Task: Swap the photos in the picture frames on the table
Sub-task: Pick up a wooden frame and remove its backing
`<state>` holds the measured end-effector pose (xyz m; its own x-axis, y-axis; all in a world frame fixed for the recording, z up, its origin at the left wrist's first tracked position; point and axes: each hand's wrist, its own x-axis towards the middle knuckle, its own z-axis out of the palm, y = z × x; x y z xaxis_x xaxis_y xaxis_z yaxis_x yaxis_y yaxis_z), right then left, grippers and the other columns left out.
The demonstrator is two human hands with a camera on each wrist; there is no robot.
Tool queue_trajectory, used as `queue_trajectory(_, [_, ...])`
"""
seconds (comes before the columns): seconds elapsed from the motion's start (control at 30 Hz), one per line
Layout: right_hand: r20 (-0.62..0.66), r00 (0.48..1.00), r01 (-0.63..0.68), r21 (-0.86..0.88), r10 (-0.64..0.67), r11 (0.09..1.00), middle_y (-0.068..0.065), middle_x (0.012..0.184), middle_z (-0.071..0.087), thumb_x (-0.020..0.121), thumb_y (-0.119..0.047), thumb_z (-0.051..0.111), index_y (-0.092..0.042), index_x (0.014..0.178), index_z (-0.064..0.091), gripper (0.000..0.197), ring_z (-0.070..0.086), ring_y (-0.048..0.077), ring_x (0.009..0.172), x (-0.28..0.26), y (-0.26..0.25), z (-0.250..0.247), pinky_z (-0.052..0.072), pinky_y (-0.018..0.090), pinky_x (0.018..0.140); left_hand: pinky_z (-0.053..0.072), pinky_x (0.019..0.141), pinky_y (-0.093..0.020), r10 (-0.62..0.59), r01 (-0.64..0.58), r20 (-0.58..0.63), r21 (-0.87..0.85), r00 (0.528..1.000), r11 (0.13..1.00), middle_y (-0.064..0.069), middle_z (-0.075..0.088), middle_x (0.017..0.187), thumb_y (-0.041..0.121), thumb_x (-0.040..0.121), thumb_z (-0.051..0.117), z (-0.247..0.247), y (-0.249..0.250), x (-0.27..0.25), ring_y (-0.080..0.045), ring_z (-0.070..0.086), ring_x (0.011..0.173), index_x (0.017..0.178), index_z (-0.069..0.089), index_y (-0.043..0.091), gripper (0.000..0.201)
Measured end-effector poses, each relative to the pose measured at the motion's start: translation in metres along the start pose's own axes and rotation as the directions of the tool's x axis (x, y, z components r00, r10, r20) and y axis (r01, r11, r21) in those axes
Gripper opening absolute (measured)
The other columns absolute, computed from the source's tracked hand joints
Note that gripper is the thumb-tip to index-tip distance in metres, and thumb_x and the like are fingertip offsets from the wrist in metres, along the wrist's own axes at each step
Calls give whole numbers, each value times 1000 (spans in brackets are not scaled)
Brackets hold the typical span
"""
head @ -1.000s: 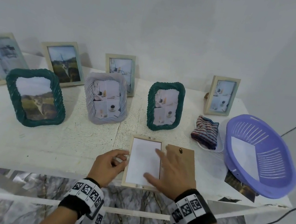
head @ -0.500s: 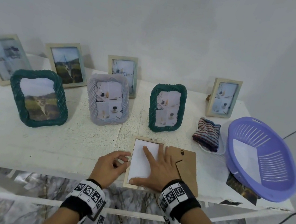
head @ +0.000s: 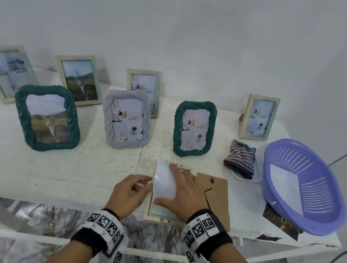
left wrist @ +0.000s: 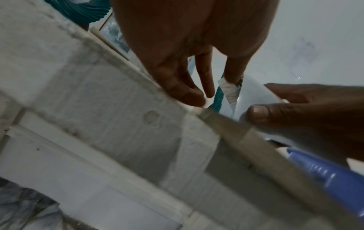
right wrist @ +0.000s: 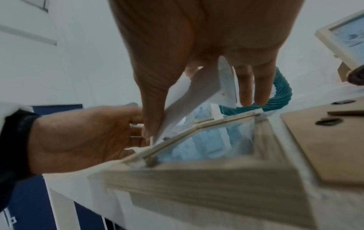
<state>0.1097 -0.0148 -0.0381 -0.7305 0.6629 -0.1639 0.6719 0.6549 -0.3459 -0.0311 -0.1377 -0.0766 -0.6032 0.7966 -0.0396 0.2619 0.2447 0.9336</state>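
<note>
A light wooden frame [head: 161,219] lies face down at the table's front edge, its glass bare in the right wrist view [right wrist: 206,147]. My right hand [head: 165,185] pinches the white-backed photo [head: 162,175] between thumb and fingers, bowing it up off the frame [right wrist: 216,183]. The photo [right wrist: 189,96] stays low at its near left corner. My left hand [head: 147,185] sits just left of the frame, its fingertips [left wrist: 195,99] at the frame's rim, holding nothing. The brown backing board [head: 219,197] lies flat to the right of the frame.
Green woven frames [head: 47,118] [head: 194,128] and a lilac one [head: 126,119] stand mid-table, with wooden frames behind. A purple basket [head: 304,190] holding a white sheet sits at the right, over a dark print [head: 281,221]. A striped cloth [head: 240,162] lies beside it.
My right hand slid left from the backing board onto the photo, then took hold of it and curled it up out of the frame. My left hand stayed by the frame's left edge.
</note>
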Motion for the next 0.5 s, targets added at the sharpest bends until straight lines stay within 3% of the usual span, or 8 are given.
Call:
queue_trajectory(0.1, [12,999,28,133,-29,991,3,159,1,66,-65,73,-40,150,4,111,14,28,142,-10,-4,-7,28,44,111,53,78,-27,35,-37,-27,-71,999,997,13,70,94,33,90,66,-3,21,-1,-1,62,88,104,65,37,14])
queue_trajectory(0.2, [-70,996,78,346,-57,935,-3,158,-20,68,-59,76,-47,147,15,100,4,20,146,-23,-4,-10,23,35,114,55,76,-33,45,-39,24,-204,999,978,5,71,78,14,87,70,0,42,-5,-12,64,75,118,57,30,38])
queue_trajectory(0.27, [-178,984,81,497,10,864,-4,160,-5,77,-51,72,-50,143,24,81,20,15,142,-31,1,-18,31,26,110,51,77,-27,44,-45,-10,-251,999,967,6,66,68,8,86,69,4,48,-8,-10,60,68,125,50,26,47])
queue_trajectory(0.33, [-214,969,39,634,126,772,-2,149,37,88,-35,67,-42,143,29,67,53,7,118,-36,8,-27,49,15,89,51,77,-30,5,-24,-64,-303,998,953,5,66,67,7,86,69,5,50,-8,-11,59,67,124,47,25,47])
queue_trajectory(0.37, [-206,963,31,722,173,692,-1,136,54,90,-26,64,-38,142,31,63,63,5,102,-37,12,-29,53,16,79,52,77,-34,-16,-8,-74,-312,997,950,2,68,70,7,86,69,7,52,-9,-13,60,69,120,47,26,44])
queue_trajectory(0.43, [-152,967,38,882,207,470,4,107,72,92,-16,61,-39,141,30,63,69,14,88,-41,15,-31,58,36,78,53,78,-37,-19,2,-70,-244,997,970,1,70,78,10,87,69,12,54,-11,-12,63,74,108,52,27,32])
queue_trajectory(0.5, [-155,969,79,931,191,356,10,87,73,92,-18,62,-44,140,27,66,67,29,81,-45,14,-32,56,52,79,53,86,-37,-10,7,-24,-123,1000,992,7,68,98,28,89,67,18,58,-13,-5,63,89,101,60,31,14])
